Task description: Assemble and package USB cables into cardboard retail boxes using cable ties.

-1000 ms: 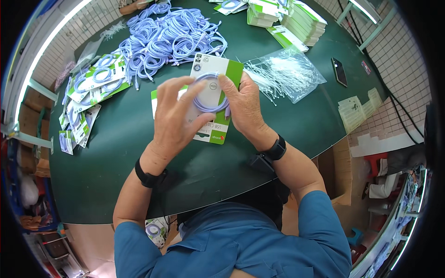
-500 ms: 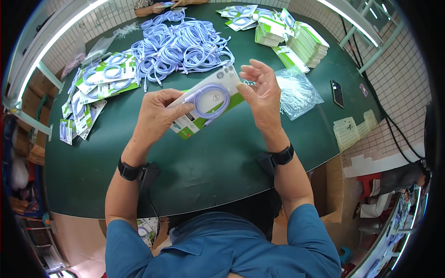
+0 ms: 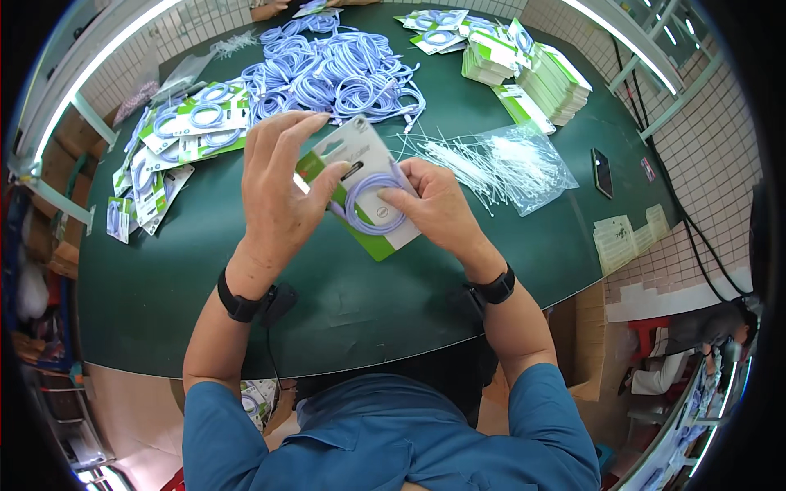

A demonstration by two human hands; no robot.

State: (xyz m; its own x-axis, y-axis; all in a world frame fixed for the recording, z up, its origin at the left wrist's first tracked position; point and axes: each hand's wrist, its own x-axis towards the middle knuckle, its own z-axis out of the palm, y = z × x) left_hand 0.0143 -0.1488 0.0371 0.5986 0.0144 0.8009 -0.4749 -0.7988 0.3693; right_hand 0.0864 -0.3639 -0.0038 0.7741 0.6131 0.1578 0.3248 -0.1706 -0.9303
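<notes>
A green and white packaging card (image 3: 378,155) with a coiled lilac cable (image 3: 352,196) on its face is held tilted above the table. My right hand (image 3: 442,204) pinches its right side, thumb lying over the coil. On the other side my left hand (image 3: 282,184) has its fingers raised and spread. Its thumb rests against the card's face, near a small dark-marked slot. Beyond the hands lies a big heap of coiled lilac cables (image 3: 327,78). White cable ties (image 3: 467,168) spill from a clear plastic bag (image 3: 532,164) to the right of the card.
Finished-looking carded cables (image 3: 205,119) are piled on the left of the dark green table (image 3: 352,319). Stacks of cards (image 3: 553,86) stand at the far right. A phone (image 3: 603,173) and paper sheets (image 3: 614,241) lie near the right edge. Another person's hand (image 3: 268,11) shows at the far edge.
The card has been turned, so its slotted end now points up and left. My right hand has come down onto the coil and grips there; my left hand has let go and spread its fingers.
</notes>
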